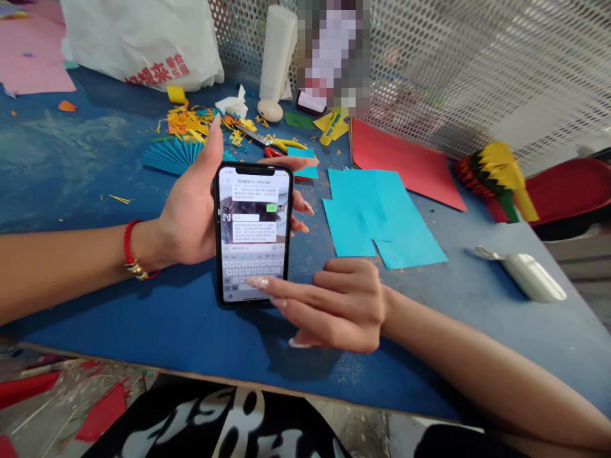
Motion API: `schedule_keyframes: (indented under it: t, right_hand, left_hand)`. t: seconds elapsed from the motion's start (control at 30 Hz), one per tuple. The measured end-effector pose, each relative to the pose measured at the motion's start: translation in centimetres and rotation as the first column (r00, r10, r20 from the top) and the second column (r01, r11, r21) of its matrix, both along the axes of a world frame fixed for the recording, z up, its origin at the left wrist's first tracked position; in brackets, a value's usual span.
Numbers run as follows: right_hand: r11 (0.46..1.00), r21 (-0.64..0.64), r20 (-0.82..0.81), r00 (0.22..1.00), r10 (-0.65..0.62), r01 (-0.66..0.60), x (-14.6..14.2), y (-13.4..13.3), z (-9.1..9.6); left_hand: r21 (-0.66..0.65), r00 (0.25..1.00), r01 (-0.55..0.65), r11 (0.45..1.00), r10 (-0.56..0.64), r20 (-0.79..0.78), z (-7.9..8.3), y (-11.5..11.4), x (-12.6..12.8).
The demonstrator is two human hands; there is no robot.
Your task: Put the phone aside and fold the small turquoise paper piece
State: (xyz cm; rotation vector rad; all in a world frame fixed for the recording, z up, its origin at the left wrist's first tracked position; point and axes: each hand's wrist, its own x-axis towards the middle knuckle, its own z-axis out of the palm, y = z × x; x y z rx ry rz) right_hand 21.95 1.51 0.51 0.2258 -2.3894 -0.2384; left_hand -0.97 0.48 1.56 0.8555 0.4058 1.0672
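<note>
A black smartphone with a chat and keyboard on its screen is upright in my left hand, which is wrapped around its back and sides. The thumb points up on the left, and fingertips show past the right edge. Over the lower screen is my right hand, with a fingertip at the keyboard. It holds nothing; some fingers reach forward while others are bent. Cut light-blue paper sheets lie just beyond the right hand. Behind the phone is a pleated blue paper fan.
Scissors lie among yellow and orange paper scraps. Red paper, a yellow paper flower and a white case are on the right. A white plastic bag stands against the perforated metal panel.
</note>
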Motion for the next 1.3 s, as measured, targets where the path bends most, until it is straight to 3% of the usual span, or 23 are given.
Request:
schedule_keyframes:
  t: [0.13, 0.47, 0.57, 0.67, 0.8, 1.07, 1.23, 1.3]
  right_hand:
    - [0.985, -0.040, -0.003, 0.986, -0.166, 0.166, 0.2, 0.1, 0.1]
    - [0.999, -0.024, 0.107, 0.994, -0.037, 0.040, -0.8, 0.0, -0.2]
    - [1.000, -0.002, 0.057, 0.998, 0.005, -0.005, -0.5, 0.0, 0.0]
    - [0.998, 0.006, -0.043, 0.997, -0.061, 0.062, 0.0, 0.1, 0.0]
    - [0.984, -0.013, -0.044, 0.983, -0.178, 0.178, 0.1, 0.0, -0.1]
    - [1.000, -0.009, 0.050, 0.999, 0.006, -0.006, -0.4, -0.4, -0.1]
    - [0.982, -0.046, -0.032, 0.982, -0.183, 0.182, 0.1, -0.3, 0.1]
    - [0.983, -0.049, -0.033, 0.983, -0.181, 0.179, 0.0, -0.3, -0.1]
  left_hand:
    - [0.005, 1.000, 0.001, 1.000, -0.001, -0.009, 0.0, 0.0, -0.1]
    - [0.032, 1.000, 0.002, 0.999, -0.001, -0.022, -0.1, 0.1, 0.0]
    - [0.035, 1.000, 0.000, 0.999, 0.001, -0.028, 0.0, 0.0, -0.1]
    - [0.026, 1.000, 0.000, 1.000, 0.001, -0.022, 0.0, 0.0, -0.2]
    - [0.016, 1.000, -0.005, 1.000, 0.005, -0.021, 0.0, 0.0, -0.1]
    - [0.015, 1.000, 0.015, 1.000, -0.015, -0.023, -0.1, 0.1, -0.2]
    - [-0.001, 1.000, 0.020, 1.000, -0.020, 0.000, -0.1, 0.1, -0.3]
    - [-0.001, 1.000, 0.016, 1.000, -0.016, -0.001, -0.1, 0.1, -0.3]
